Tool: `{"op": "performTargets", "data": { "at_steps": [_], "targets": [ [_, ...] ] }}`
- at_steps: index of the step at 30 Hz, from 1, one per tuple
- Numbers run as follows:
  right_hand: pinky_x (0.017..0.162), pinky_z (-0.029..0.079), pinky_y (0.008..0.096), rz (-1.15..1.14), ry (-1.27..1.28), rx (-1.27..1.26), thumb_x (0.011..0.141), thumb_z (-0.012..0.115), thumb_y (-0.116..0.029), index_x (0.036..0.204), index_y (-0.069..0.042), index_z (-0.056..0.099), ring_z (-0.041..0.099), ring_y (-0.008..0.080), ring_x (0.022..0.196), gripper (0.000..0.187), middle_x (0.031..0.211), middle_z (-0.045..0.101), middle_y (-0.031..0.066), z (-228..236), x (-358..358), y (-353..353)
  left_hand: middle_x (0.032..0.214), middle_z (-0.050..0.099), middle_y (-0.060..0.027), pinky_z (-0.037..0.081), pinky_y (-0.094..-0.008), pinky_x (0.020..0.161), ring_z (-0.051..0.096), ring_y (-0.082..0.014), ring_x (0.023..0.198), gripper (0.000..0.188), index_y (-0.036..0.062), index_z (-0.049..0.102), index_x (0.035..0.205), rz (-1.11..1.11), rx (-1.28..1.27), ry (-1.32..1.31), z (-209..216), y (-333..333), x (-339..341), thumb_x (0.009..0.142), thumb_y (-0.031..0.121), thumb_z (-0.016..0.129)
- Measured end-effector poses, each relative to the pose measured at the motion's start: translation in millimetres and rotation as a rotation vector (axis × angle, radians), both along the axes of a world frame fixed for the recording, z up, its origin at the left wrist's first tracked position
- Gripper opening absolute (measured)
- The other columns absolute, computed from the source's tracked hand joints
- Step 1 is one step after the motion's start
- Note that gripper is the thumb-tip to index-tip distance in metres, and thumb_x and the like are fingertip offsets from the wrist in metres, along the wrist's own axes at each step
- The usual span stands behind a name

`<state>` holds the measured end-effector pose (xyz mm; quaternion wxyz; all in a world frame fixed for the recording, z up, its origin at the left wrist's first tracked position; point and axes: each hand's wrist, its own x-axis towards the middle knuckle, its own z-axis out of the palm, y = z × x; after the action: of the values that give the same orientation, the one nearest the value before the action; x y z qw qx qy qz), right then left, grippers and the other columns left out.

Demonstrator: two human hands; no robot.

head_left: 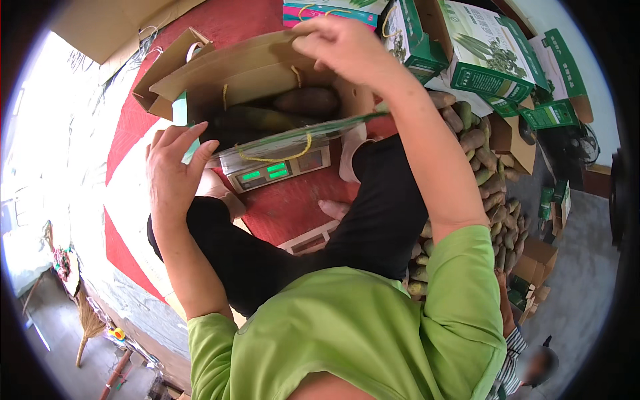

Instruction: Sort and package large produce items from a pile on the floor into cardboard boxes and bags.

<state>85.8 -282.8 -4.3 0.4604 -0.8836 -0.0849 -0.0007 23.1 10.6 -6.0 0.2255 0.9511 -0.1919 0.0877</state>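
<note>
In front of me a cardboard carry box (247, 140) with yellow cord handles stands with its top open, on a digital scale (279, 172) with lit green displays. Several long, dark green and brownish radishes (308, 101) lie inside. My left hand (175, 157) is at the box's near left corner, with cardboard between the thumb and index finger. Above the box's far side, my right hand (340, 50) has its fingers curled at the upper edge of the raised cardboard flap (240, 63). Part of the contents is in shadow.
A heap of radishes (490, 190) lies to my right. Behind it stand green-and-white printed boxes (490, 50). An open brown carton (533, 263) is at lower right, near another person (517, 360). A broom (87, 323) stands at far left. Red covering (267, 220) surrounds the scale.
</note>
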Motion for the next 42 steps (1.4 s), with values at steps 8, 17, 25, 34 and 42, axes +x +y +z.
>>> {"op": "performTargets", "data": {
  "at_steps": [8,17,25,34,42],
  "targets": [
    [0.057,0.04,0.0219,-0.442,0.074,0.369,0.087,0.061,-0.027,0.109,-0.008,0.065,0.057,0.0067,0.07,0.029,0.089,0.067,0.0,-26.0,-34.7,-73.7,0.084,0.062,-0.0076,0.044,-0.0281,0.076,0.059,-0.0178,0.084,0.02,0.0036,0.069,0.098,0.148,-0.314,0.01,-3.9,7.2,-1.3,0.084,0.017,0.066],
    [0.059,0.043,0.0258,-0.341,0.448,0.094,0.089,0.055,-0.026,0.116,-0.009,0.06,0.057,0.0095,0.075,0.032,0.095,0.064,-0.0009,-71.5,-21.0,-103.0,0.091,0.069,-0.0065,0.047,-0.0243,0.077,0.062,-0.0122,0.086,0.021,0.0013,0.069,0.101,0.447,-0.729,0.034,-17.1,33.7,17.8,0.089,0.016,0.061],
    [0.062,0.049,0.0308,-0.264,0.569,0.102,0.086,0.056,-0.025,0.12,-0.009,0.057,0.057,0.0143,0.074,0.038,0.095,0.061,0.0012,-79.7,-19.1,-92.5,0.097,0.067,-0.0059,0.048,-0.0288,0.078,0.06,-0.0145,0.091,0.029,0.0059,0.068,0.105,0.547,-0.918,0.197,-18.0,52.8,25.8,0.089,0.029,0.062],
    [0.069,0.048,0.0268,-0.341,0.153,0.029,0.087,0.06,-0.02,0.111,0.001,0.061,0.06,0.0149,0.077,0.032,0.095,0.065,0.0072,-78.0,-6.1,-90.7,0.098,0.066,-0.0041,0.046,-0.0284,0.081,0.058,-0.0131,0.093,0.023,0.0054,0.068,0.103,0.375,-0.751,0.168,-14.2,40.5,14.9,0.089,0.022,0.062],
    [0.083,0.046,0.0339,-0.306,-0.549,-0.31,0.078,0.067,-0.027,0.106,-0.006,0.065,0.06,0.0245,0.091,0.035,0.1,0.064,0.01,-21.0,9.6,-43.3,0.089,0.063,-0.0085,0.042,-0.0368,0.084,0.058,-0.0275,0.089,0.024,0.005,0.068,0.091,-0.105,-0.113,0.107,11.0,-2.2,-8.5,0.068,0.01,0.073]
  ]
}}
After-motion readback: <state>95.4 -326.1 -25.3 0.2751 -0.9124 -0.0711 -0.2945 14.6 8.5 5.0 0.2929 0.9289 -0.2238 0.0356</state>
